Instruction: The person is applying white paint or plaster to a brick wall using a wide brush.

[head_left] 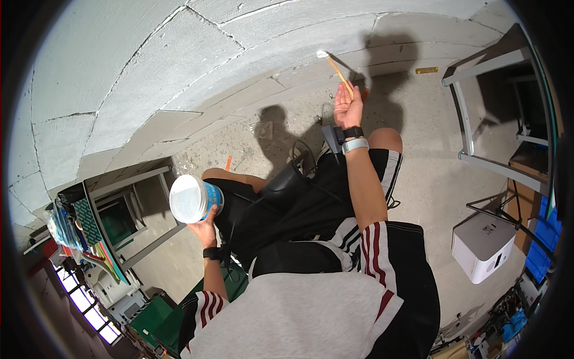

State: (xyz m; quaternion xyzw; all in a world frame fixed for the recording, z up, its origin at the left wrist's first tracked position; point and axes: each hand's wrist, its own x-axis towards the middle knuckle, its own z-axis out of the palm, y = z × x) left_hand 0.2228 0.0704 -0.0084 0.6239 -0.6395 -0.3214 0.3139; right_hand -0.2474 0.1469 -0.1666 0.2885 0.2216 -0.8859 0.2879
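Note:
My left hand is closed round the side of a white round tub with a blue label, held by my left knee. The tub's pale top faces up; whether that is a lid or what is inside, I cannot tell. In the fingers of my right hand, stretched forward, is a thin yellow wooden stick. White stuff covers its far tip, which is at the pale block wall. Contact with the wall is hard to judge. A grey device is strapped at my right wrist.
On the right stand a metal-framed table and a white box-shaped appliance. Another frame with stacked goods is at the left. A yellow level-like bar and an orange strip lie on the concrete floor.

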